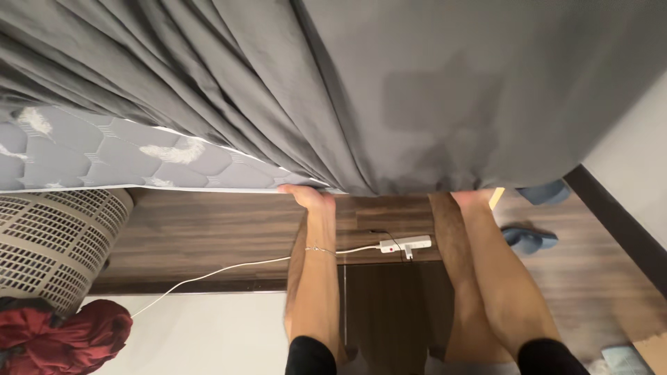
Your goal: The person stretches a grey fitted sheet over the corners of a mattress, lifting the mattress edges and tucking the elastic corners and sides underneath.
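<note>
Hands worked a grey fitted sheet (pixel 431 90) over the mattress (pixel 104 156) edge: left hand (pixel 309 196) gripped the edge at 9 o'clock, right hand (pixel 472 195) hidden under fabric, grip unclear. Next needs tucking corner under.

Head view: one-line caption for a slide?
Left hand grips the quilted mattress edge; right hand hidden under grey sheet.

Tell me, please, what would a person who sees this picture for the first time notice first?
First comes the large grey sheet, which hangs in folds across the upper half of the view. Both arms reach up to its lower edge: the left hand grips the edge of the quilted mattress, while the right hand disappears under the cloth. Below them a white power strip lies on the dark wood.
</note>
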